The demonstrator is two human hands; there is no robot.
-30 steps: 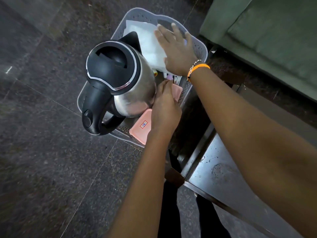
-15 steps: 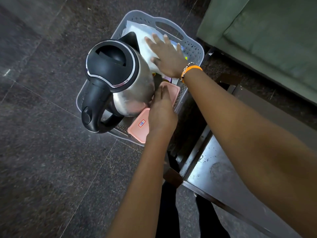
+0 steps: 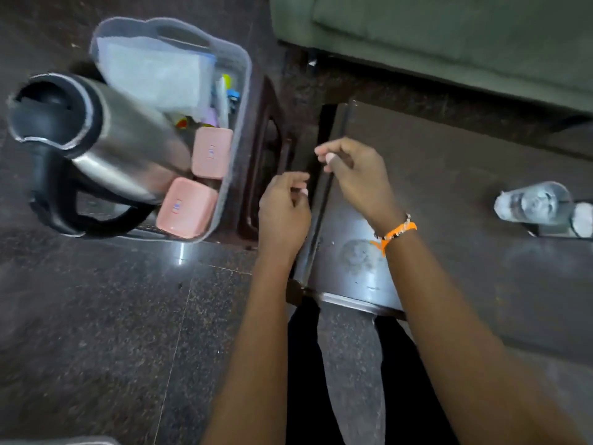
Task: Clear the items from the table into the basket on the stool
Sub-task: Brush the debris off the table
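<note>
Basket [image 3: 239,91], filled with a steel kettle [image 3: 128,146], two pink boxes [image 3: 187,207] and a white packet [image 3: 154,75], is seen on the stool [image 3: 266,162], left of both hands. Left hand [image 3: 284,210] and right hand [image 3: 356,175] are held loosely curled over the table [image 3: 449,187] edge, nothing gripped. A glass jar [image 3: 536,203] is seen on the table, well apart from the fingers.

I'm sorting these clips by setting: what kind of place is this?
Probably a home living room: a green sofa stands behind a low dark table, on polished stone floor, with a kettle in a household basket.
</note>
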